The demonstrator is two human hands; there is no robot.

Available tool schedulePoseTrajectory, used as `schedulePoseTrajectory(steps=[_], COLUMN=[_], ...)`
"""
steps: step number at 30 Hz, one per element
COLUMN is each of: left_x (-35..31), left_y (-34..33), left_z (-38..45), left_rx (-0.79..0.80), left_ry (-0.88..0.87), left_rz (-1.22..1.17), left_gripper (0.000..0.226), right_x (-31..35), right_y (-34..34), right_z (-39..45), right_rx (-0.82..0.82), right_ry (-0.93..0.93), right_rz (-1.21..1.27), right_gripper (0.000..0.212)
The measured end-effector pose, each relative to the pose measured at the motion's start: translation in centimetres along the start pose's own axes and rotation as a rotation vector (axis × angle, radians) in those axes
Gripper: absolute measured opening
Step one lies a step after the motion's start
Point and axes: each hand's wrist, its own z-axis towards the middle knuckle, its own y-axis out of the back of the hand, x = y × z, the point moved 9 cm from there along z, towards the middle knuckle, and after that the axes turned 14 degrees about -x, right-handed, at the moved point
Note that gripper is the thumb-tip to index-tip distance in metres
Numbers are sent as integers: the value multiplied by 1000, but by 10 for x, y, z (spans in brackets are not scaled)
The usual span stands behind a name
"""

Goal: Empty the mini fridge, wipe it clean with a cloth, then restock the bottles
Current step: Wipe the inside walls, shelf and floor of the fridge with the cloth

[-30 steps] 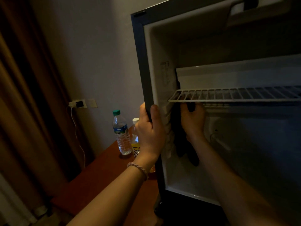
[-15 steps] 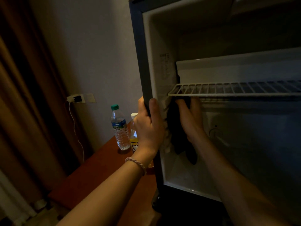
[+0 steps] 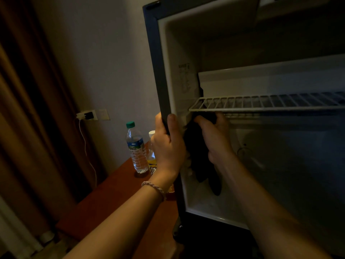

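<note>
Two hands at the mini fridge (image 3: pixel 164 75): left hand (image 3: pixel 169 146) grips its front edge, right hand (image 3: pixel 214 139) bunches a soft, limp dark cloth (image 3: pixel 197 156) under the wire shelf (image 3: pixel 261 103).

Table (image 3: pixel 104 206): seemingly two bottles (image 3: pixel 136 148).

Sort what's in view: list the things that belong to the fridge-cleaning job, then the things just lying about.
Job: mini fridge, wire shelf, dark cloth in the right hand, left hand gripping the fridge frame, water bottle, yellow-label bottle.

Lying about: wall charger with cable, curtain.
</note>
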Motion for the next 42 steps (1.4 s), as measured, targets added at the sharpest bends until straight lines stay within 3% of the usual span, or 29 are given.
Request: schedulePoseTrajectory(steps=[3, 8, 11, 17, 24, 31, 36, 38, 41, 42], left_x=[-4, -5, -7, -3, -2, 0, -3, -6, -12, -13], left_y=[0, 3, 3, 1, 1, 1, 3, 4, 4, 4], left_z=[0, 1, 0, 1, 0, 0, 0, 0, -1, -1], left_rx=[2, -25, -21, -20, -19, -10, -23, -27, -30, -29], left_ry=[-3, -26, -26, -22, -8, -5, -5, -6, -19, -21], left_rz=[-3, 20, 12, 37, 34, 52, 57, 53, 34, 28], left_gripper=[34, 23, 29, 27, 28, 21, 26, 28, 30, 31], right_x=[0, 4, 3, 7, -3, -7, -7, -6, -1, 3], right_y=[0, -6, -7, -10, -2, -4, -6, -8, -10, -11], right_z=[7, 13, 10, -10, -11, -6, 2, 5, 7, 6], right_rx=[-36, -43, -34, 27, 187, 118, 66, 41, 2, -9], right_ry=[30, 104, 107, 141, 18, -123, -127, -81, 53, 88], right_rz=[-4, -37, -74, -181, -120, -21, -10, -41, -173, -223], right_gripper=[21, 45, 55, 62, 39, 37, 28, 36, 74, 77])
